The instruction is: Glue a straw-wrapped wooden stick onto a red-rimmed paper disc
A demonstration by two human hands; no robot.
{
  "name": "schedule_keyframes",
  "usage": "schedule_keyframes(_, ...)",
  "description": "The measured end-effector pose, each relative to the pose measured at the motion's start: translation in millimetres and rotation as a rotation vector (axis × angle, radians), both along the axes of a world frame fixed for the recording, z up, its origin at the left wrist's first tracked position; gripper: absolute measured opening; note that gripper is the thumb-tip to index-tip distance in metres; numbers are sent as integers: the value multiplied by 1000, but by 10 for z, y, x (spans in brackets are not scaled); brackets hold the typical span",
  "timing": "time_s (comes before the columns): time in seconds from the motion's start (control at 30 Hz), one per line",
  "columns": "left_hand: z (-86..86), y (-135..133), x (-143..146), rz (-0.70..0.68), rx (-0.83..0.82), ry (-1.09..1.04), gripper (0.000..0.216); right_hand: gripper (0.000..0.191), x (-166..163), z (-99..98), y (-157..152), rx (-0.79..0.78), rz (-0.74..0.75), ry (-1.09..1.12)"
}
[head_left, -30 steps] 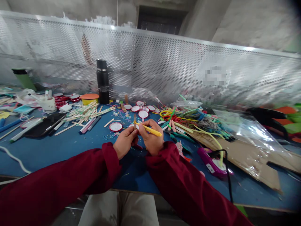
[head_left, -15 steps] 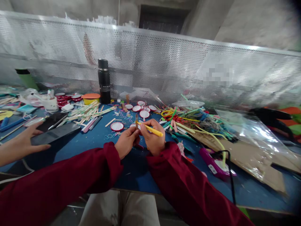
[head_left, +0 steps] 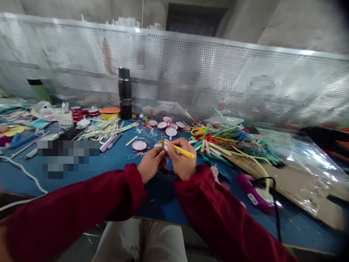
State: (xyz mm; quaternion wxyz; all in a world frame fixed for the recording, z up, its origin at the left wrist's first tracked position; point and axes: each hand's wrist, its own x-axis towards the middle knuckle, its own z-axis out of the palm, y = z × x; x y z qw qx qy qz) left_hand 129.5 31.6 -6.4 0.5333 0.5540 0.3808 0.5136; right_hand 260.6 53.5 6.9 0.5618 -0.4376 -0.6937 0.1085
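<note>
My left hand [head_left: 149,164] is closed, pinching a brown flat craft stick [head_left: 163,139] that stands upright above my fingertips. My right hand [head_left: 183,162] grips a yellow pen [head_left: 184,151], its barrel slanting down to the right and its front end close to the stick. Whether the tip touches the stick is too small to tell. Just beyond my hands lie round white discs with red rims, one [head_left: 139,145] to the left and another [head_left: 171,132] behind. Small coloured loops [head_left: 131,157] are scattered near my left hand.
A black bottle [head_left: 125,94] stands by the perforated metal screen [head_left: 185,72]. Pale sticks [head_left: 109,129] are piled at left, beside markers [head_left: 111,141]. Tangled coloured cords [head_left: 240,136], cardboard [head_left: 308,194] and a purple device [head_left: 257,193] with a black cable lie right.
Another person's hand, which was on the phone at the left, has withdrawn from there. The view has shifted slightly left; my hands keep nearly the same hold on stick and pen.
</note>
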Motion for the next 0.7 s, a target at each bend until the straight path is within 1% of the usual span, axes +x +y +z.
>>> schedule_keyframes(0.1,2,-6,3,8,-1,2,27,19,-1,6,-13,-3,1,-13)
schedule_keyframes(0.3,-1,-7,11,3,4,-14,26,22,0,18,-20,23,-45,-61)
schedule_keyframes(0.53,-29,7,17,8,2,-13,24,21,-1,6,-10,39,-38,-57)
schedule_keyframes(0.7,-2,-9,16,6,-7,-3,26,18,1,11,-10,37,-26,-54)
